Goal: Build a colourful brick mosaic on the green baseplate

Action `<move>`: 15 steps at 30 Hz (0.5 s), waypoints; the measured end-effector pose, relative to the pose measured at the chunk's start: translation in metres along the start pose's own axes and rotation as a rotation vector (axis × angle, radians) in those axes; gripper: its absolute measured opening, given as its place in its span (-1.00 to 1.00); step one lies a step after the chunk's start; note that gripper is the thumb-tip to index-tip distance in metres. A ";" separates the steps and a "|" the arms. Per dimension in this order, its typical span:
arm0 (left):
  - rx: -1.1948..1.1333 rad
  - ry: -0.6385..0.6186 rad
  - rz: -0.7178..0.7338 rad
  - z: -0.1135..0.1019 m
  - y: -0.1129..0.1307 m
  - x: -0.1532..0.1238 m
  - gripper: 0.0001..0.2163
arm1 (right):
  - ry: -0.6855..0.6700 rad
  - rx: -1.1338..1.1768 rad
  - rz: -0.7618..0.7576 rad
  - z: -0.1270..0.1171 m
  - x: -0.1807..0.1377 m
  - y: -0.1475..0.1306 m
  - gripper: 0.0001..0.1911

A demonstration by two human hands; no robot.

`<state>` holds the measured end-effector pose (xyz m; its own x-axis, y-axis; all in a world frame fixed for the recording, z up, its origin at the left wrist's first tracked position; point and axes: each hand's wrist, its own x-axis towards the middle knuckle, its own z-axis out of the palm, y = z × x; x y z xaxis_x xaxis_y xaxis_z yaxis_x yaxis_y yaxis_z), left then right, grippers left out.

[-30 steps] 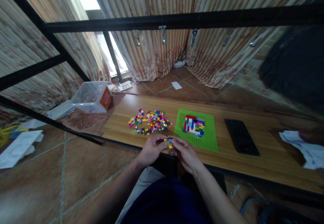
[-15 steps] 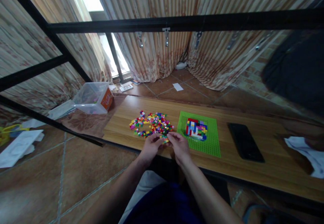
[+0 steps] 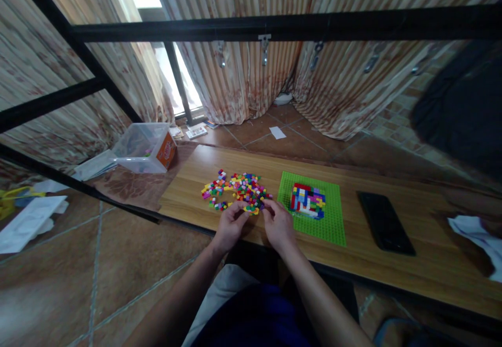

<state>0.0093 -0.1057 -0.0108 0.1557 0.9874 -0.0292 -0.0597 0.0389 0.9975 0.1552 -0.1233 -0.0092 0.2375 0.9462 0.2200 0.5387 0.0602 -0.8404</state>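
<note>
My left hand (image 3: 231, 225) is at the near edge of a loose pile of small coloured toy bricks (image 3: 245, 185). Its thumb and fingers pinch a small joined piece of toy bricks (image 3: 252, 210), green, yellow and orange. My right hand (image 3: 278, 225) is just to the right, fingers curled together at the pile's near right side; whatever lies between its fingertips is too small to make out. Right of that hand lies a green baseplate (image 3: 333, 226). A flat block of many-coloured bricks (image 3: 308, 200) sits on it.
A black phone (image 3: 385, 222) lies on the wooden table (image 3: 427, 232), with crumpled white paper (image 3: 476, 237) farther right. Beyond the table's left end stands a clear plastic box (image 3: 143, 148). A black metal bar (image 3: 251, 32) crosses ahead. A dark-clothed person (image 3: 463, 111) is at the right.
My hands have drawn apart; they were together on the small brick piece. The piece stays with my left hand, while my right fingertips have moved to the pile's edge. The view has shifted slightly.
</note>
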 end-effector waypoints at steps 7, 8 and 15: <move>-0.056 -0.091 0.003 0.000 0.000 -0.001 -0.76 | -0.224 0.185 -0.083 -0.009 -0.005 -0.013 -0.70; -0.054 -0.090 0.004 0.000 0.000 -0.001 -0.77 | -0.219 0.192 -0.081 -0.008 -0.005 -0.014 -0.72; 0.019 0.002 -0.034 0.006 0.000 0.000 -0.84 | -0.052 0.159 -0.036 0.006 -0.011 -0.014 -0.76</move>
<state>0.0155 -0.1071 -0.0106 0.1553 0.9859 -0.0629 -0.0354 0.0692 0.9970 0.1406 -0.1324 -0.0028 0.1762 0.9575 0.2285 0.4101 0.1396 -0.9013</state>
